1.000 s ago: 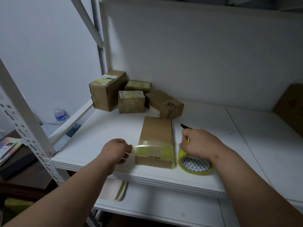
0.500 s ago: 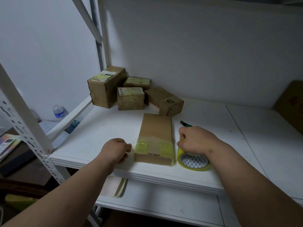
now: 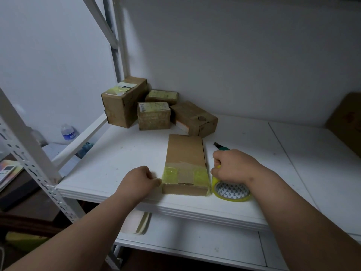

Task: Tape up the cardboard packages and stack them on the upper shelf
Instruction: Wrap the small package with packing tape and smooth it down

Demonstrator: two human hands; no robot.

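Note:
A flat brown cardboard package (image 3: 185, 153) lies on the white shelf (image 3: 117, 157) near its front edge. A band of yellowish clear tape (image 3: 184, 174) crosses its near end. My left hand (image 3: 139, 180) pinches the tape's loose end at the package's left side. My right hand (image 3: 234, 166) grips the yellow tape roll (image 3: 231, 191), which stands on the shelf right of the package, and a green-handled cutter (image 3: 221, 147) sticks out behind its knuckles.
Several taped cardboard boxes (image 3: 156, 109) are piled at the shelf's back left corner. A cardboard sheet (image 3: 345, 116) leans at the far right. White slotted uprights (image 3: 25, 153) frame the left side. A water bottle (image 3: 68, 132) stands on the floor beyond. A lower shelf (image 3: 195, 243) shows below.
My left hand has moved right, up to the package's left edge, bringing the tape end in against it. The right hand stays on the roll.

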